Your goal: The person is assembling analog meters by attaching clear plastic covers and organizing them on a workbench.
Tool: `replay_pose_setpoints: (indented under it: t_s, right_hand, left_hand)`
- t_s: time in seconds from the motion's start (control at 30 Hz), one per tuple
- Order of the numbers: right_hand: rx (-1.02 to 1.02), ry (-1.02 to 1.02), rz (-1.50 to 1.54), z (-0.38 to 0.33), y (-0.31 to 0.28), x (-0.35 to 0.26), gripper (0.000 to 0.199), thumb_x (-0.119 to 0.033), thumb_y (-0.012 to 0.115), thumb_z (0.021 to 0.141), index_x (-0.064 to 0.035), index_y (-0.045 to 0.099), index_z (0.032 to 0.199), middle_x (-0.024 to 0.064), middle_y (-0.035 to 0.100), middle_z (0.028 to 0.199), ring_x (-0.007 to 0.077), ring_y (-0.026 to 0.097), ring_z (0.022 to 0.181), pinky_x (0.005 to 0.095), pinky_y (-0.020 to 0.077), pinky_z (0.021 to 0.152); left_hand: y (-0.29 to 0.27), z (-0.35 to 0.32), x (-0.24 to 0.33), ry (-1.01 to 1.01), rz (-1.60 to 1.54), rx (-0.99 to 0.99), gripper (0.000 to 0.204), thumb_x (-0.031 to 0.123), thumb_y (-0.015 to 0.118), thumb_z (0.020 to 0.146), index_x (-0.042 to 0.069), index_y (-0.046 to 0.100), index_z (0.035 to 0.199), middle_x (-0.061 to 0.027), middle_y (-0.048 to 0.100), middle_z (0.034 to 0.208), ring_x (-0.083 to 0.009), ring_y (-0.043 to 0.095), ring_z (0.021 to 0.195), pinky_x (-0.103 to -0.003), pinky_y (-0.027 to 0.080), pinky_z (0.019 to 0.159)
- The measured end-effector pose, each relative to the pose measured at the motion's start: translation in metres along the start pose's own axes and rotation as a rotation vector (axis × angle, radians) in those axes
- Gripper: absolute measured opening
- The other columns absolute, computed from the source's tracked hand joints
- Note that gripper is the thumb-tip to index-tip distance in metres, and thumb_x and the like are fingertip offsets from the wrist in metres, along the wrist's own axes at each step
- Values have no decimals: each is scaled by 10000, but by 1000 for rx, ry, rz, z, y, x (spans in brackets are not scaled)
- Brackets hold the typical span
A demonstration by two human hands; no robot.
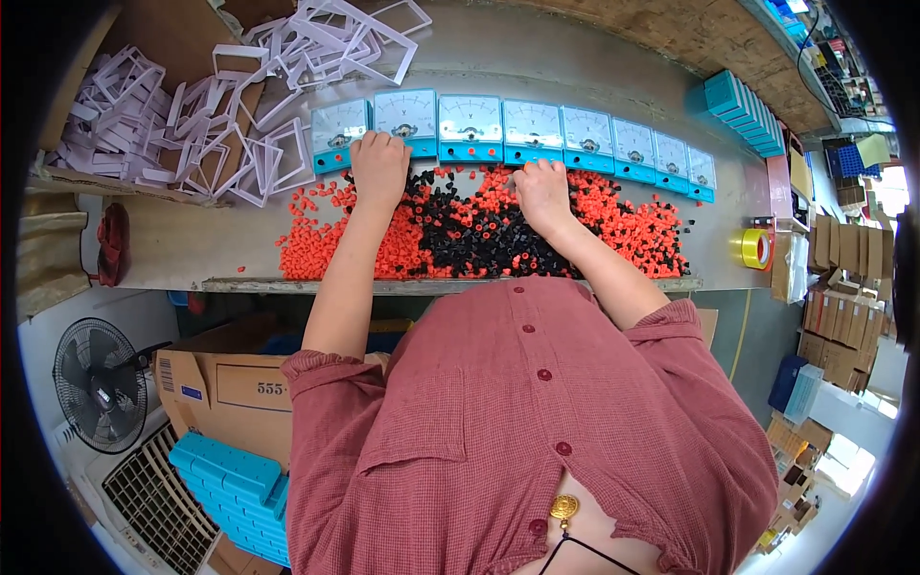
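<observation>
Grey bench (172, 240) space was covered by red and black caps (479, 230) below a row of blue panel meters (470, 126). Both the left hand (379, 169) and right hand (542, 188) were laid knuckles-up at the row's lower edge; whether anything was pinched could not be told.

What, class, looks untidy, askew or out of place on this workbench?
Little stands out. The blue panel meters stand in a neat row, and the left hand and right hand rest at their bases. The red and black caps lie in a loose, mixed heap, and the white frames are piled in a jumble.
</observation>
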State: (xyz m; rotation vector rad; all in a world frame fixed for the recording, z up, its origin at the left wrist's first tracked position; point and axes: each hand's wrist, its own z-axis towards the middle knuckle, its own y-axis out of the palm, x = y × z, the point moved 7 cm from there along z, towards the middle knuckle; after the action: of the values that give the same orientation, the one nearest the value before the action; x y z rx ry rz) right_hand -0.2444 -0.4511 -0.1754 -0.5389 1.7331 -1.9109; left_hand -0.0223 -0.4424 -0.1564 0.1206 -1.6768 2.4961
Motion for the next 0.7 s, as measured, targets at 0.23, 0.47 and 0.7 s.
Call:
replay_pose_setpoints:
  t_s: [0.23,0.47,0.7]
  right_hand:
    - [174,106,182,-14,-3,9,34,-119,615,753,-102,602,779,69,535,835,244,508,837,377,377,726]
    - [145,149,271,-16,-21,24,48,-140,607,766,-94,595,774,64,558,767,253,523,802,392,379,716]
    - [222,237,263,4,-31,53,77,-157,643,740,-102,631,791,51,604,747,242,555,797,390,380,732]
  left_hand:
    - [-2,-3,10,7,-46,49,98,136,623,746,84,635,828,-43,571,855,-237,508,891,-381,397,791]
    - [0,-5,29,10,-246,64,72,131,626,739,75,635,783,-50,578,767,-248,516,867,-392,407,764]
    - [17,-24,44,74,-136,31,78,141,633,743,65,616,738,-57,565,732,-250,517,846,-389,404,726]
